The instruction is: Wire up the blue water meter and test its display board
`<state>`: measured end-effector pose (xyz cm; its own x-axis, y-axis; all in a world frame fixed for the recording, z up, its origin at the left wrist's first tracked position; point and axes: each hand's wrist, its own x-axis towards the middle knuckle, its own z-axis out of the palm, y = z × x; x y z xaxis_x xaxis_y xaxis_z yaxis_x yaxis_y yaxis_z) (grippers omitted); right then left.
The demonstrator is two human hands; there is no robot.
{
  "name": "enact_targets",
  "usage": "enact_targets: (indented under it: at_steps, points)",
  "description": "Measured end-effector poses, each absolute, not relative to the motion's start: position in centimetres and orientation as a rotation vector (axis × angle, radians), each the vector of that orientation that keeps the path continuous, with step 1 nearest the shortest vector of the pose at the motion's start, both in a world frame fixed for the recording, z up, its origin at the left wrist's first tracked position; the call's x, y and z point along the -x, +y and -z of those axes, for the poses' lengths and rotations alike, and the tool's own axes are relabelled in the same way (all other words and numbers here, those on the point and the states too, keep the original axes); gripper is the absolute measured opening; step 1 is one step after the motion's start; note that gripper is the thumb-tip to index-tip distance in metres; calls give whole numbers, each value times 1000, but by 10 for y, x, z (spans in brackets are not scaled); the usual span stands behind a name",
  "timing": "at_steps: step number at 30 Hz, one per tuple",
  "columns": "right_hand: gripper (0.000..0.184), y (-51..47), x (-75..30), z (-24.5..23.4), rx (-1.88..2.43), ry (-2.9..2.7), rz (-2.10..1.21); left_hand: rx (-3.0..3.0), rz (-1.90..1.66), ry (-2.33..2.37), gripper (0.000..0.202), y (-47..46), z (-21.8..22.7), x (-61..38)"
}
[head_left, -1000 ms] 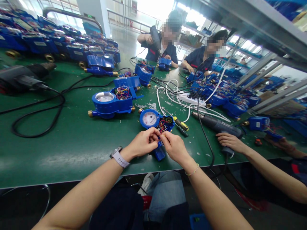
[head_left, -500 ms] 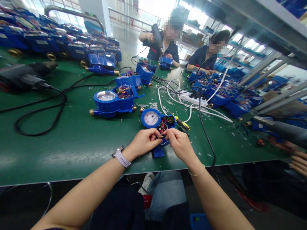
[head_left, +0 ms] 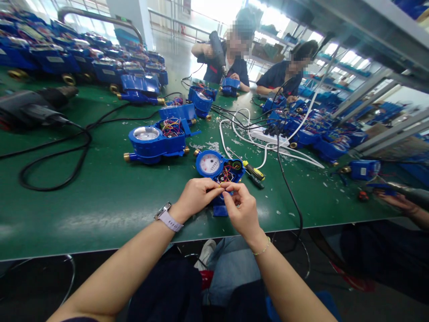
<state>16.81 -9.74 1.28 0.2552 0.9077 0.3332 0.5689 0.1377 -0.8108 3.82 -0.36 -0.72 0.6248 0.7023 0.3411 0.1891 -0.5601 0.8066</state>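
Note:
A blue water meter (head_left: 209, 164) with a round white dial lies in front of me, its wiring compartment uncovered and full of thin coloured wires (head_left: 228, 174). Over the near side of that compartment, the fingertips of my two hands meet. My left hand (head_left: 198, 197) is closed in a pinch on a thin yellow wire (head_left: 220, 185). Thumb and fingers of my right hand (head_left: 240, 206) pinch at the same wire, whose end is hidden by the fingers. A blue flap (head_left: 220, 210) sticks out below the hands toward the table edge.
A yellow-and-black screwdriver (head_left: 254, 170) lies right of the meter. Another open blue meter (head_left: 157, 141) stands to the left. A heat gun (head_left: 33, 107) and its cable lie far left. Power strip (head_left: 268, 136) and cords cross the middle. Co-workers (head_left: 231, 58) sit opposite; another's hand (head_left: 397, 201) is at right.
My right hand has moved left and in against my left fingertips, where the yellow wire was stretched between the hands before. At right, the co-worker's hand and heat gun have shifted.

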Motion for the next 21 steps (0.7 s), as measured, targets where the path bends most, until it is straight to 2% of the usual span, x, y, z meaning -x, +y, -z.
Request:
enact_targets:
  at_steps: [6,13,21]
  points:
    - [12,-96,-169,-6,1640,-1495,-385,-2107,-937,776,22,-3,10,-37]
    - [19,-95,-169,-8,1832,-1642,-199,-1904,-820,769,38,-5,5,-40]
    - [13,-96,-170,-12,1971,-1740,-116,-1640,-814,761,27,-1,7,-41]
